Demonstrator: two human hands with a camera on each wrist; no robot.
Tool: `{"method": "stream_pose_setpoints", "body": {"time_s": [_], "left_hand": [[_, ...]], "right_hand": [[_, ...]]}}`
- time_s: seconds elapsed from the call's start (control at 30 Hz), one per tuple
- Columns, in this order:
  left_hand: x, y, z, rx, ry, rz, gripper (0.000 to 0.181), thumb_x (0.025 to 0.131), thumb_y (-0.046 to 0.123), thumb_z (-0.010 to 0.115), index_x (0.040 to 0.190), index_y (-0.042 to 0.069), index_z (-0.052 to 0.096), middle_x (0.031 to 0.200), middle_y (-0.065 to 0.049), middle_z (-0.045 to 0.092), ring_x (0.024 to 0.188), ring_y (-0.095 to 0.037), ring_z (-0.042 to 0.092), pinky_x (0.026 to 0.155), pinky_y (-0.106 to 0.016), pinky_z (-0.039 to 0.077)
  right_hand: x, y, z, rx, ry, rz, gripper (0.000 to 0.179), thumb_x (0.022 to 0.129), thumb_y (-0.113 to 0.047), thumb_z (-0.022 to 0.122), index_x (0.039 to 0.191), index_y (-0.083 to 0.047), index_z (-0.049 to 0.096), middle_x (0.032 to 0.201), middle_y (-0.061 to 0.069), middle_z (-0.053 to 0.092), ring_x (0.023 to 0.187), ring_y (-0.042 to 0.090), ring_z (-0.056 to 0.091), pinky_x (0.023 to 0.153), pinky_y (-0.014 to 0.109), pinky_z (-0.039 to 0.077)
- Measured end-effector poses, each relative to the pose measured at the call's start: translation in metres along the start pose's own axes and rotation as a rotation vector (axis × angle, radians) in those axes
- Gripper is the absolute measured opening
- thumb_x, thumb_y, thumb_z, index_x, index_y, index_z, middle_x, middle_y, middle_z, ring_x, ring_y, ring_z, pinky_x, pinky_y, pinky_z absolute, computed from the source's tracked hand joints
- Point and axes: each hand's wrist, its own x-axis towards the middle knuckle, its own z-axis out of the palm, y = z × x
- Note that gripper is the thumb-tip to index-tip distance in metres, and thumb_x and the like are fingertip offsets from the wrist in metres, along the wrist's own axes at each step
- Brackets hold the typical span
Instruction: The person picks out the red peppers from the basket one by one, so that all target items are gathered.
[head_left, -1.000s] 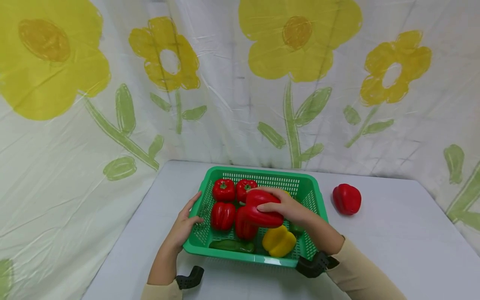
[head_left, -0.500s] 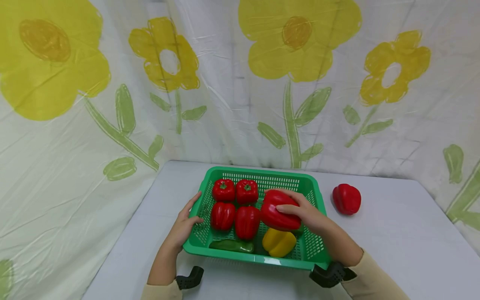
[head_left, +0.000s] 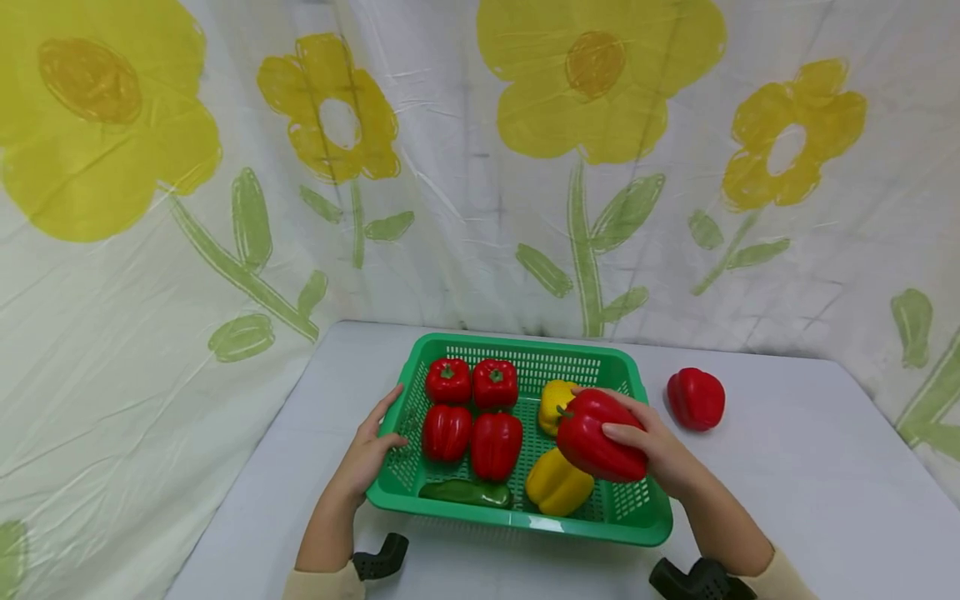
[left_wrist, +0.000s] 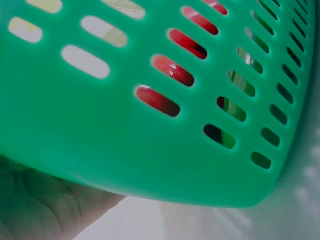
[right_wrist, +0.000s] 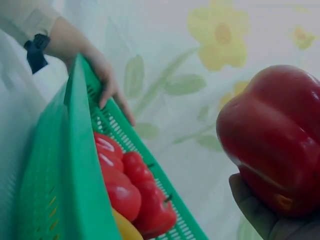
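In the head view my right hand (head_left: pixel 663 450) grips a red bell pepper (head_left: pixel 596 437), held up over the right side of a green plastic basket (head_left: pixel 525 342). In the right wrist view that bell pepper (right_wrist: pixel 275 135) fills the right edge, a fingertip beneath it. My left hand (head_left: pixel 362 461) holds the basket's left rim, the thumb reaching over to the inner side. Inside the basket, several red bell peppers (head_left: pixel 497 446) stand at the left, with a long green pepper (head_left: pixel 465 492) in front. Two yellow bell peppers (head_left: pixel 558 485) lie at the right, partly covered by the held one.
Another red bell pepper (head_left: pixel 696 400) lies on the white table (head_left: pixel 787 467), to the right of the basket. Behind the table hangs a pale curtain (head_left: pixel 450 208) printed with yellow flowers. The left wrist view is mostly the slotted basket wall (left_wrist: pixel 100 150).
My right hand has carried the red bell pepper rightward across the basket, from over the other red ones to near the right rim. The left hand and basket stay put.
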Motion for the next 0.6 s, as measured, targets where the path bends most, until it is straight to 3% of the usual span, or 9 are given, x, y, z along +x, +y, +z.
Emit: {"method": "stream_pose_setpoints", "body": {"time_s": [0.23,0.6], "left_hand": [[0.0,-0.001,0.001,-0.011,-0.007,0.001,0.075,0.084,-0.003,0.044,0.147,0.03,0.023,0.156,-0.008,0.015,0.133,-0.035,0.033,0.093,-0.044,0.046],[0.001,-0.004,0.001,-0.011,0.006,0.0,0.075,0.083,-0.004,0.044,0.147,0.029,0.024,0.156,-0.007,0.016,0.135,-0.036,0.031,0.093,-0.046,0.045]], "right_hand": [[-0.03,0.009,-0.006,0.018,0.134,0.015,0.045,0.09,-0.011,0.049,0.127,-0.036,0.048,0.117,-0.015,0.055,0.105,0.008,0.055,0.076,0.032,0.054],[-0.068,0.035,-0.024,0.107,0.313,-0.078,0.048,0.091,-0.002,0.04,0.127,-0.031,0.048,0.12,-0.016,0.057,0.101,0.006,0.057,0.073,0.029,0.054]]}}
